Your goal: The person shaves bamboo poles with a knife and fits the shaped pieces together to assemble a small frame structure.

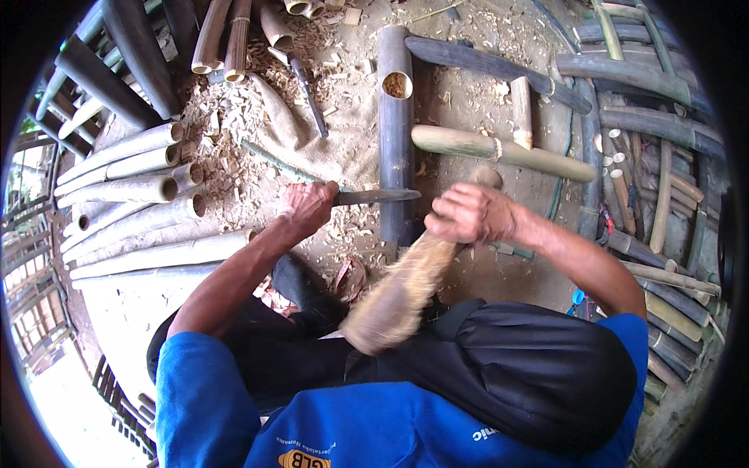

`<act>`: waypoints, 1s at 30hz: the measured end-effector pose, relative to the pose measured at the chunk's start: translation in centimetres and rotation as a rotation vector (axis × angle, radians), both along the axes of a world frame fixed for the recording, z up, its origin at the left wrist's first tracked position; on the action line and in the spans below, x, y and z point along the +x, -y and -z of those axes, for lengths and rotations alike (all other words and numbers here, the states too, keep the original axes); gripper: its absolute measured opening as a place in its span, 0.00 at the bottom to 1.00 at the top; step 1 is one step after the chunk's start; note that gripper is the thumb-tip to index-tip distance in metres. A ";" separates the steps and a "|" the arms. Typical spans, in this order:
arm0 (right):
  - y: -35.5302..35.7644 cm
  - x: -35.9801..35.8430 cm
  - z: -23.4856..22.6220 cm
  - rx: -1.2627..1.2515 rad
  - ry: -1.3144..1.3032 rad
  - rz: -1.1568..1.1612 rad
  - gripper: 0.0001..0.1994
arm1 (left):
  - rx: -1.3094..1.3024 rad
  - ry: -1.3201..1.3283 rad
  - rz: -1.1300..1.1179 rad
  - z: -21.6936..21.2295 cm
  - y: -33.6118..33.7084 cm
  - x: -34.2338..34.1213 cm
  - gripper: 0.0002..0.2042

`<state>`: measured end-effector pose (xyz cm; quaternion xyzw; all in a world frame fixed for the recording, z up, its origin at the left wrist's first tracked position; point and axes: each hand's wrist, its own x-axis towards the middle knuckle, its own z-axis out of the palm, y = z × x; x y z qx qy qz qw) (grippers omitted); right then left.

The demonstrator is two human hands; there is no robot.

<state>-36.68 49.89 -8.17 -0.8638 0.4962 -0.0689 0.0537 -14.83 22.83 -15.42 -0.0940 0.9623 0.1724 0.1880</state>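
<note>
My left hand (309, 204) is wrapped round the handle of a knife (378, 196), its blade lying across a thick dark bamboo pole (395, 144). A notch with a rough brown inside is cut into that pole near its far end. In my right hand (472, 214) is a wooden mallet (402, 296), gripped near its knobbed handle end. Its thick head, smeared by motion, points back toward my lap. Whether the blade has entered the bamboo I cannot tell.
A dark bamboo length (484, 64) and a paler one (507, 153) extend right from the pole. Cut bamboo tubes (133, 189) lie stacked at left; more bamboo (663, 125) is piled at right. Wood chips (214, 117) litter the floor, and another blade (308, 93) lies beyond my left hand.
</note>
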 end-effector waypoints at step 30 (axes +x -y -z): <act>1.4 -2.9 0.7 0.254 -0.185 0.401 0.31 | -0.048 0.041 -0.010 2.0 0.5 0.0 0.06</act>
